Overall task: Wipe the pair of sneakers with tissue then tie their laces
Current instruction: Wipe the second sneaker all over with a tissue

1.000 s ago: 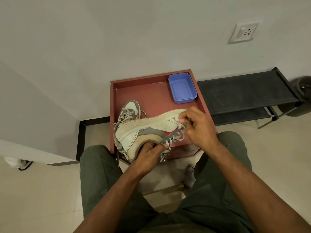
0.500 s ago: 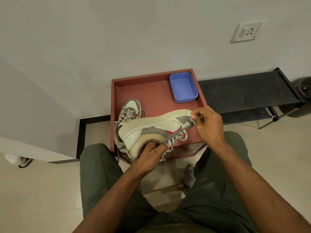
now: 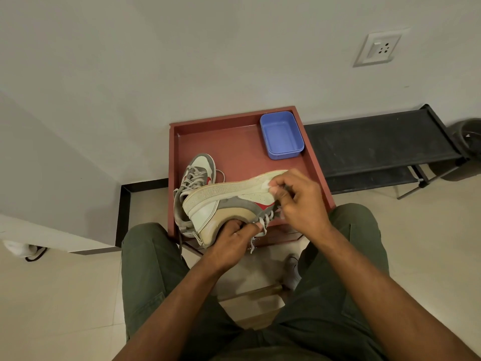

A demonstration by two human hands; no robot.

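Sneaker [image 3: 234,201] lies sideways, toe rightward, left hand [image 3: 234,239] gripping, right hand [image 3: 299,201] pinching tissue [image 3: 265,184].

The held sneaker [image 3: 229,201] looks like smooth matt leather with rougher grey suede panels, and its upturned sole is grainy, worn rubber. Its laces [image 3: 263,222] are woven cloth. The red tray [image 3: 234,142] has a faintly glossy painted finish. At its 1 o'clock corner, the blue box [image 3: 282,135] is smooth plastic.
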